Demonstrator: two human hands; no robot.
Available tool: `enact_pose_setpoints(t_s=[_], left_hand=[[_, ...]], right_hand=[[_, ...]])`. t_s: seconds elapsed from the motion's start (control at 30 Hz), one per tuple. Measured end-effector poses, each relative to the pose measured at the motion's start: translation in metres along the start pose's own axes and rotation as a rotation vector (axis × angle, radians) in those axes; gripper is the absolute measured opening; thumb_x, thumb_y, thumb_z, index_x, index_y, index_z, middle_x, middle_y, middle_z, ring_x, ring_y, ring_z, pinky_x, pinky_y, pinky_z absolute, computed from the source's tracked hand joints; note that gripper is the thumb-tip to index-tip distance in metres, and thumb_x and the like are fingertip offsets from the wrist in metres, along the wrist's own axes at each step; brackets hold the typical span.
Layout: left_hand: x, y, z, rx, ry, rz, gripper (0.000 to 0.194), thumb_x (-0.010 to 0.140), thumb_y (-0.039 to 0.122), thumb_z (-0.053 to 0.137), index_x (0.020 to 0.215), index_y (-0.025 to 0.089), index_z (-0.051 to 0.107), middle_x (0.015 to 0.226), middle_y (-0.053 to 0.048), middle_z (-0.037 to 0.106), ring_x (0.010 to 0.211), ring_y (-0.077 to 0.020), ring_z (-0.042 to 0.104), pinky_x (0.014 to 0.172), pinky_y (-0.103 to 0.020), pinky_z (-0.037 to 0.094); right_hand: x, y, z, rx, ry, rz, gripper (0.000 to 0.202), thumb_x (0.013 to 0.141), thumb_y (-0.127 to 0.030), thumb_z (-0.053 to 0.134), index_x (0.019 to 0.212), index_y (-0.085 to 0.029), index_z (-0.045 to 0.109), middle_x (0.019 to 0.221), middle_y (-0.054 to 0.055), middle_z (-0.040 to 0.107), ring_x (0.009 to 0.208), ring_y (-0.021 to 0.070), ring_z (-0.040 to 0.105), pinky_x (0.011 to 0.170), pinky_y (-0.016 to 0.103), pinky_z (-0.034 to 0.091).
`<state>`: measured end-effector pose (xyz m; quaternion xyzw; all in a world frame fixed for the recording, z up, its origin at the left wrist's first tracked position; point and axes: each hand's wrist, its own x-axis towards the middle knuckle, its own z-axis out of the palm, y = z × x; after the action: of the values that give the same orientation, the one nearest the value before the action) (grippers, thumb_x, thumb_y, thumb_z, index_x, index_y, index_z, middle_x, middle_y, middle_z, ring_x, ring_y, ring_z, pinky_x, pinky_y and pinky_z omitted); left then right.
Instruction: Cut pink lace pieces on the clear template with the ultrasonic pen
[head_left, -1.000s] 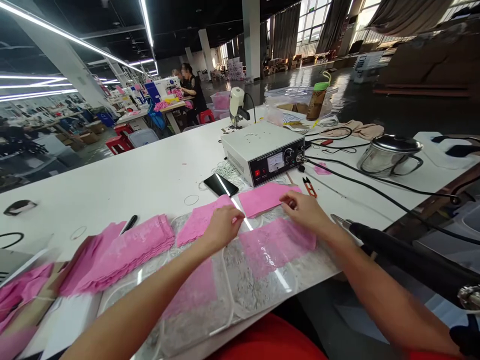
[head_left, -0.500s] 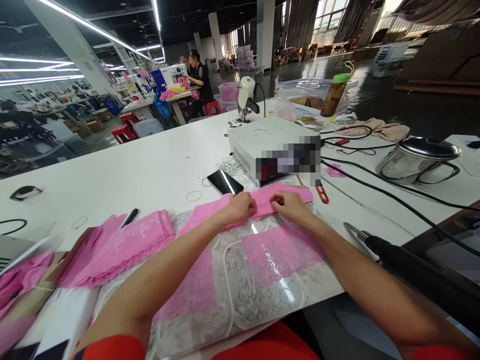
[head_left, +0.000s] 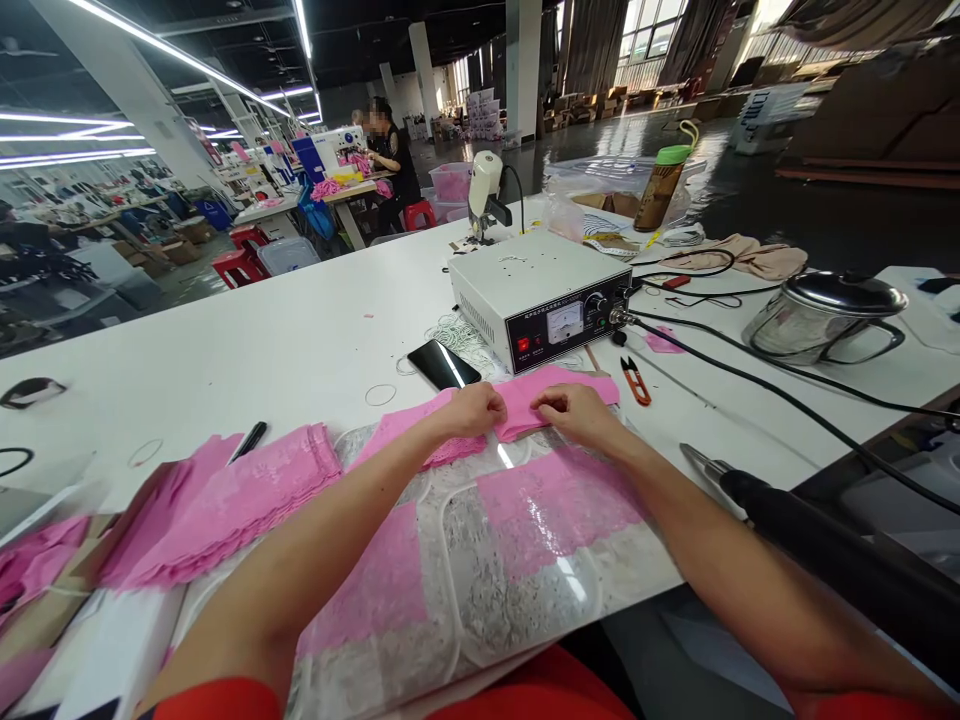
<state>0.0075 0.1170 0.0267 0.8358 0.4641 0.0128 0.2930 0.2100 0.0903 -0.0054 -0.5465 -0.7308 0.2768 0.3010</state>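
Note:
My left hand (head_left: 478, 410) is closed in a pinch on the pink fabric (head_left: 525, 393) at the far edge of the clear-topped work board (head_left: 487, 560). Just to the right, my right hand (head_left: 574, 407) rests on the same fabric with thumb and fingertips pressed together; whether cloth is between them is hidden. Two pink lace pieces (head_left: 555, 500) lie flat on the board nearer to me. A layered stack of pink lace fabric (head_left: 255, 490) sits at the left.
Behind my hands are a phone (head_left: 444, 366) and a control box (head_left: 540, 290). Orange snips (head_left: 635, 381) and a black-handled tool (head_left: 810, 540) lie to the right. A glass pot (head_left: 825, 320) stands farther back. A person (head_left: 394, 160) works at a distant sewing machine.
The whole view has shifted slightly, moving things a little left in the picture. Both hands stay at the pink fabric, with little change in their pose.

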Motion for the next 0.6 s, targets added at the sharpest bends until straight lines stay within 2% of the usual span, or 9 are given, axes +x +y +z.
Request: enact_pose_setpoints(t_s=[0.17, 0.3, 0.43, 0.6], left_hand=[[0.001, -0.001, -0.003, -0.052, -0.013, 0.003, 0.034, 0.093, 0.036, 0.059, 0.121, 0.016, 0.057, 0.122, -0.009, 0.059, 0.103, -0.0221, 0.061, 0.086, -0.042, 0.054], [0.001, -0.001, -0.005, -0.06, -0.037, -0.005, 0.035, 0.093, 0.036, 0.059, 0.121, 0.016, 0.056, 0.121, -0.009, 0.059, 0.103, -0.022, 0.061, 0.086, -0.042, 0.054], [0.003, 0.001, -0.011, -0.046, -0.045, -0.021, 0.034, 0.093, 0.036, 0.058, 0.121, 0.016, 0.057, 0.121, -0.009, 0.059, 0.103, -0.0219, 0.061, 0.086, -0.041, 0.054], [0.003, 0.006, -0.027, -0.01, -0.032, -0.024, 0.031, 0.094, 0.036, 0.058, 0.117, 0.015, 0.058, 0.116, -0.008, 0.061, 0.099, -0.0205, 0.062, 0.084, -0.04, 0.054]], right_hand=[[-0.003, -0.002, -0.002, -0.017, -0.032, -0.066, 0.017, 0.076, -0.02, 0.061, 0.086, -0.018, 0.075, 0.085, 0.004, 0.072, 0.064, 0.012, 0.061, 0.059, 0.024, 0.047], [-0.004, -0.003, 0.001, -0.082, -0.009, -0.118, 0.017, 0.073, -0.023, 0.066, 0.088, -0.019, 0.074, 0.087, 0.005, 0.07, 0.069, 0.0141, 0.061, 0.062, 0.026, 0.047], [-0.004, 0.0, 0.006, -0.178, 0.062, -0.143, 0.015, 0.075, -0.02, 0.064, 0.086, -0.02, 0.073, 0.09, 0.006, 0.069, 0.084, 0.0191, 0.061, 0.071, 0.029, 0.047], [-0.001, 0.012, 0.0, -0.314, 0.195, -0.09, 0.017, 0.078, -0.015, 0.057, 0.087, -0.018, 0.071, 0.096, 0.01, 0.069, 0.095, 0.0246, 0.058, 0.075, 0.034, 0.045]])
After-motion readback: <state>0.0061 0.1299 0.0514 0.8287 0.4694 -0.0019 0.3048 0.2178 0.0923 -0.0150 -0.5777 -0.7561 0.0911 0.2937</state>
